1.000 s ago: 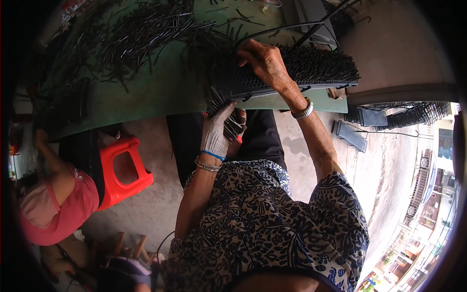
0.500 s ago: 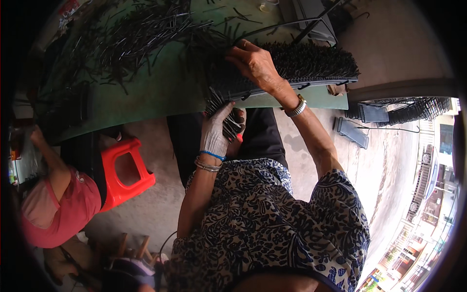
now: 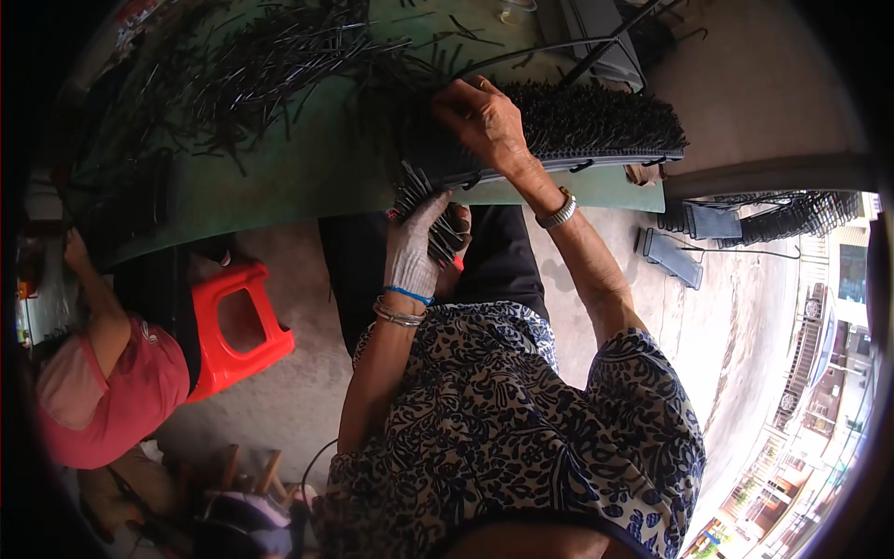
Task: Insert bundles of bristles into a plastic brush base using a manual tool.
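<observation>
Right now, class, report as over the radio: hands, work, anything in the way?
Left hand, gloved, grip closed around dark strips. Right hand at bristled black panel, grip unclear. Nothing plainly in the way; loose strips heaped beyond, leftward.

No text, label, number or sign can be read. A small pale mark (image 3: 149, 333) stands on the pinkish-red fabric shirt (image 3: 140, 401) of the person at the left, too small to make out. Among the bright, sunlit building fronts (image 3: 771, 501) at the far right, details are too tiny and washed out to tell whether any are lettering.
</observation>
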The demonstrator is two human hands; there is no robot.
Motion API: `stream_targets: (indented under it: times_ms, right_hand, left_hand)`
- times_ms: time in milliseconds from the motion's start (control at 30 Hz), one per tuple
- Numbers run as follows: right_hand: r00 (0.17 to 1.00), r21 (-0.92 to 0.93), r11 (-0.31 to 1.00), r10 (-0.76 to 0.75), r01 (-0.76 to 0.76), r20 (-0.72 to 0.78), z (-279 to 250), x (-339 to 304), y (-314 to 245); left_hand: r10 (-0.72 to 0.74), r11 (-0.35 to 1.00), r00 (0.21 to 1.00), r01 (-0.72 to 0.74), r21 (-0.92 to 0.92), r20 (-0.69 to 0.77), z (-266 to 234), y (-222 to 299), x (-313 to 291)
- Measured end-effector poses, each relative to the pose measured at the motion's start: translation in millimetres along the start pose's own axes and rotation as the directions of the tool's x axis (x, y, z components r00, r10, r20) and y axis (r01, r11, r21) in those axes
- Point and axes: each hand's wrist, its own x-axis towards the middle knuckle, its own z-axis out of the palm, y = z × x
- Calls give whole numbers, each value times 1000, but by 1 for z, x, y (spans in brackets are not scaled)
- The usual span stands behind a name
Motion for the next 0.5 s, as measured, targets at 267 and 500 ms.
stream_targets:
  times_ms: [267, 500]
  right_hand:
    - [1000, -11, 1000, -12, 13, 4, 1, -3, -1]
    - [998, -57, 998, 23, -26, -54, 0, -5, -3]
  left_hand:
    - [-31, 998, 999, 30, -59, -12, -1, 1, -2]
    - [-49, 996, 999, 48, -73, -12, 4, 3, -9]
